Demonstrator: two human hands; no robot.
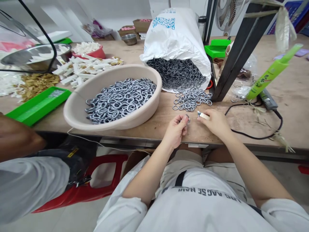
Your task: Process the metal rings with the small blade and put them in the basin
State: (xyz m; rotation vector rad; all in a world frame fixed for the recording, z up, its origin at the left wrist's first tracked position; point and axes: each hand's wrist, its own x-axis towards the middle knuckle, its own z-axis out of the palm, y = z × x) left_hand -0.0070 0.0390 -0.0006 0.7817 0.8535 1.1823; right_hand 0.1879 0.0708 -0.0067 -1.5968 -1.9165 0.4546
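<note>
Near the table's front edge, my left hand (178, 128) pinches a small grey ring (188, 119) between thumb and fingers. To its right my right hand (216, 121) is closed around a small cutter with a cream handle (205, 116); its short metal blade points toward the ring, apart from it. Just beyond both hands lies a loose pile of grey rings (191, 99). These spill from the mouth of a white sack (176, 35) lying on its side. Left of my hands, a beige basin (72, 112) holds many more rings (120, 100).
A dark metal post (236, 54) rises right of the sack. Beyond it are a lime-green tube (270, 75) and a black cable (253, 137). At left stand a green tray (38, 106) and white strips (79, 71). Another person's arm (19, 138) is close on the left, beside a red stool (96, 190).
</note>
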